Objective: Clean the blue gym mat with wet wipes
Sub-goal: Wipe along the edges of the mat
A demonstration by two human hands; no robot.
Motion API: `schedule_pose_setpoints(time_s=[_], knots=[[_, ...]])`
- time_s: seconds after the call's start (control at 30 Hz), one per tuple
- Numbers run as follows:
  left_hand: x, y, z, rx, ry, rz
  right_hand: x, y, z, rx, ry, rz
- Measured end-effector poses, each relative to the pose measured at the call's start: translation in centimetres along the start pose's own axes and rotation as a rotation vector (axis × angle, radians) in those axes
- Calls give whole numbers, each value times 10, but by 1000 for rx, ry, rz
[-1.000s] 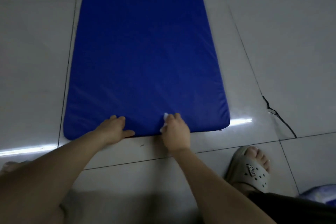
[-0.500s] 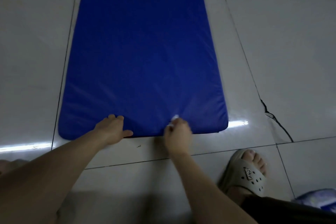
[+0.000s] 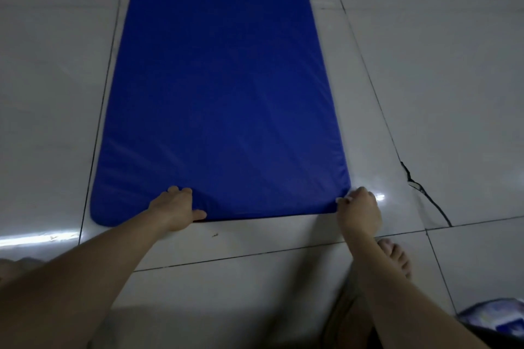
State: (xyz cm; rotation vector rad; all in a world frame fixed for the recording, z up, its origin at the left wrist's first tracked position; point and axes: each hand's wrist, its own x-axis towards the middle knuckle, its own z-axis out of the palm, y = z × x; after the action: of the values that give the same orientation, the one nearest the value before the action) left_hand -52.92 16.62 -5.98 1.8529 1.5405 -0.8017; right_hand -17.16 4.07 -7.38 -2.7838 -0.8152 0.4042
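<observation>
The blue gym mat (image 3: 221,99) lies lengthwise on the pale tiled floor, its near short edge toward me. My left hand (image 3: 177,208) rests on that near edge left of the middle, fingers on top and thumb along the edge. My right hand (image 3: 358,211) is at the mat's near right corner, fingers curled round a small white wet wipe (image 3: 344,199) that barely shows at the fingertips. Most of the wipe is hidden under the hand.
A foot in a pale sandal (image 3: 395,259) stands on the floor just behind my right hand. A blue-and-white wipes pack (image 3: 494,320) lies at the bottom right. A dark crack (image 3: 425,195) runs through a tile right of the mat.
My right hand with the wipe has slid right along the mat's near edge, from the middle to the right corner. My left hand has stayed on the edge.
</observation>
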Motion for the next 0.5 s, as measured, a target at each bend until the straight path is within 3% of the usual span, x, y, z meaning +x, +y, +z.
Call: schedule_pose_setpoints(time_s=[0.13,0.33,0.5], knots=[[1,-1,-1,13,-9,-13,-39,-35,20,113,-103,-121],[3,2,-2,47,4,-46,-143,-122,73,22,-379,-607],[1,3,-2,39,-1,-34,-103,-97,58,-77,-265,-613]])
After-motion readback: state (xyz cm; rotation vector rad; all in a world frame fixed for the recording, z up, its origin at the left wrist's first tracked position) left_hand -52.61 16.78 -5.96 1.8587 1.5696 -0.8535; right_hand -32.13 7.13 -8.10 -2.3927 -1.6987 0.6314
